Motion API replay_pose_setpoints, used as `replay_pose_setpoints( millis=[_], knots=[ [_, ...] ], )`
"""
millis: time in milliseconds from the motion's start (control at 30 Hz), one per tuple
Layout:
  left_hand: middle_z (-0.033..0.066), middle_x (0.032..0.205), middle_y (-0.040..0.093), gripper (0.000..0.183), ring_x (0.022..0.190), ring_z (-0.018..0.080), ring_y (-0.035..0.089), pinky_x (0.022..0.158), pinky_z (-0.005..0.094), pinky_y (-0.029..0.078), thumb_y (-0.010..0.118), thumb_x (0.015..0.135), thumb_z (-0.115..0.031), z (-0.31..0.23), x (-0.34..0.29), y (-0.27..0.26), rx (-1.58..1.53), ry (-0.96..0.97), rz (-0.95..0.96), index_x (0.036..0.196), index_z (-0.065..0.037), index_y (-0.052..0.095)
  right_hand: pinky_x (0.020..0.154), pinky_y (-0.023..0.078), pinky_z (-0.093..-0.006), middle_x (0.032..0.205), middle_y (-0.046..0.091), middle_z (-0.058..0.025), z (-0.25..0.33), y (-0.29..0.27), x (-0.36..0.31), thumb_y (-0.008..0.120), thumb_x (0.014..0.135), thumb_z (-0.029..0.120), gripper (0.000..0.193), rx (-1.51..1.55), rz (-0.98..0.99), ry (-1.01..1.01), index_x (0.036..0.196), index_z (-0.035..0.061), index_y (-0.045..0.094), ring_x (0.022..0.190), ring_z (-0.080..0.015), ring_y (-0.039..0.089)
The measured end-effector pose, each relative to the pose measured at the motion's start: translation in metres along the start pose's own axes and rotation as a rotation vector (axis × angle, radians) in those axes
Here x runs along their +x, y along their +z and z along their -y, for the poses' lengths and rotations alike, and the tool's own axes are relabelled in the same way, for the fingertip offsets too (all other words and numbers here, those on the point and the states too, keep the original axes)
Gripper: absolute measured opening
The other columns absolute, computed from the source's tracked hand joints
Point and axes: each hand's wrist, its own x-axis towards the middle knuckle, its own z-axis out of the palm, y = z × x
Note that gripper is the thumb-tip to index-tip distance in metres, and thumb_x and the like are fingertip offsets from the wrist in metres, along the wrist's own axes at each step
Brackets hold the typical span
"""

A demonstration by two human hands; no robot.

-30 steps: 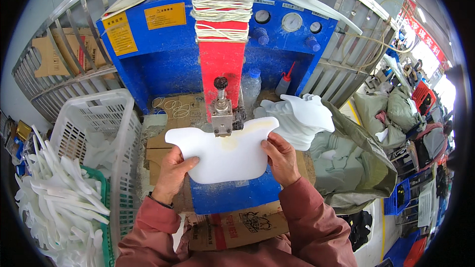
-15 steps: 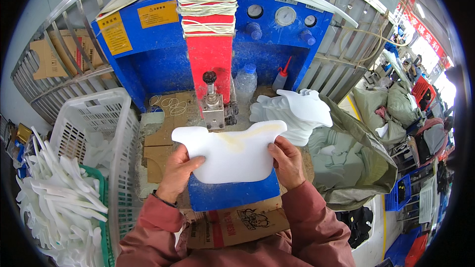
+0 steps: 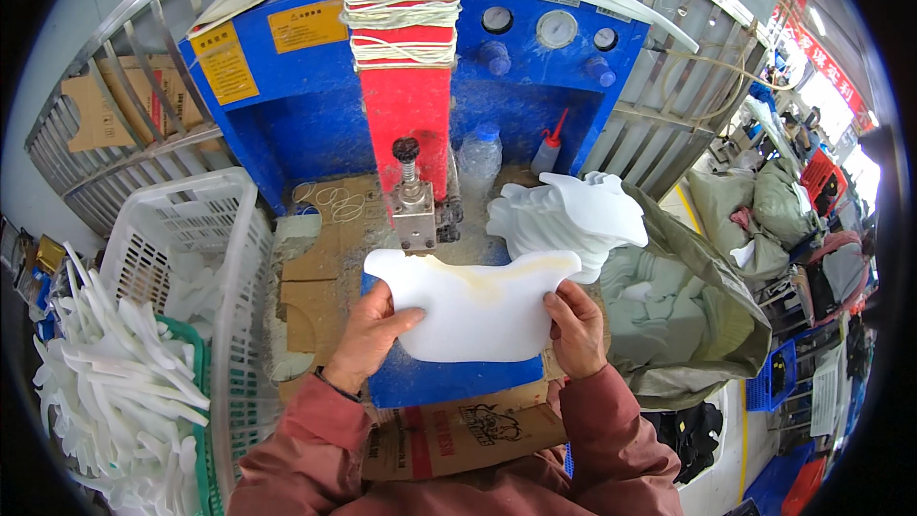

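At twelve o'clock looms the big blue metal machine (image 3: 306,134); a white slotted plastic basket (image 3: 239,306) sits at nine, an olive woven sack (image 3: 740,325) at three. Dead centre, here's the smooth white contoured sheet (image 3: 478,315), yellowish along its top! Left hand (image 3: 371,336) pinches its nine-o'clock edge, right hand (image 3: 578,333) its three-o'clock edge, thumbs on top.

Gotta be factory workshop. Big blue machine (image 3: 540,76) with round dial gauges (image 3: 556,29) and yellow labels (image 3: 306,27), red arm (image 3: 403,100) wound with cord. Stack of lookalike white cut pieces (image 3: 573,220), heap of white strips (image 3: 124,363), plastic crate (image 3: 239,189). Off right: bulging sacks (image 3: 781,205), yellow floor line (image 3: 742,449), red banner (image 3: 823,62).
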Motion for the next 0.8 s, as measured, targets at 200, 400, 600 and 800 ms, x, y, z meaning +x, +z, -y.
replay_pose_setpoints(
  millis=[200, 400, 600, 800],
  knots=[
    [0.0070, 0.136, 0.064, 0.055, 0.121, 0.0159, 0.063, 0.106, 0.0339, 0.050, 0.066, 0.099, 0.002, 0.005, 0.003, 0.008, -0.005, -0.030, 0.052, 0.151, -0.001, 0.049, 0.057, 0.033, -0.0184, 0.094, 0.070, 0.0083, -0.010, -0.011, -0.005, 0.067, 0.103, 0.013, 0.022, -0.001, -0.063, -0.069, 0.124, 0.0055, 0.073, 0.068, 0.0019, 0.050],
    [0.0070, 0.136, 0.065, 0.054, 0.121, 0.0158, 0.063, 0.106, 0.0336, 0.050, 0.066, 0.100, 0.001, 0.008, 0.008, 0.019, -0.026, -0.081, 0.091, 0.151, -0.001, 0.049, 0.057, 0.034, -0.0182, 0.091, 0.070, 0.0088, -0.006, -0.022, -0.011, 0.067, 0.103, 0.012, 0.020, -0.007, -0.123, -0.063, 0.121, 0.0050, 0.073, 0.068, 0.0018, 0.051],
    [0.0075, 0.134, 0.065, 0.050, 0.119, 0.0156, 0.063, 0.104, 0.0336, 0.051, 0.067, 0.100, -0.003, 0.008, 0.012, 0.029, 0.013, -0.119, 0.118, 0.147, 0.000, 0.051, 0.066, 0.041, -0.0181, 0.097, 0.071, 0.0048, -0.005, -0.030, -0.018, 0.065, 0.104, 0.010, 0.021, 0.029, -0.124, -0.128, 0.122, 0.0019, 0.071, 0.079, -0.0015, 0.058],
    [0.0075, 0.134, 0.065, 0.050, 0.119, 0.0160, 0.063, 0.104, 0.0355, 0.051, 0.067, 0.100, -0.005, 0.027, 0.008, 0.027, 0.015, -0.100, 0.159, 0.147, 0.000, 0.051, 0.080, 0.046, -0.0222, 0.108, 0.069, 0.0000, -0.014, -0.043, -0.023, 0.061, 0.103, 0.008, 0.023, -0.127, -0.140, -0.178, 0.123, -0.0003, 0.069, 0.093, -0.0073, 0.059]
  ],
)
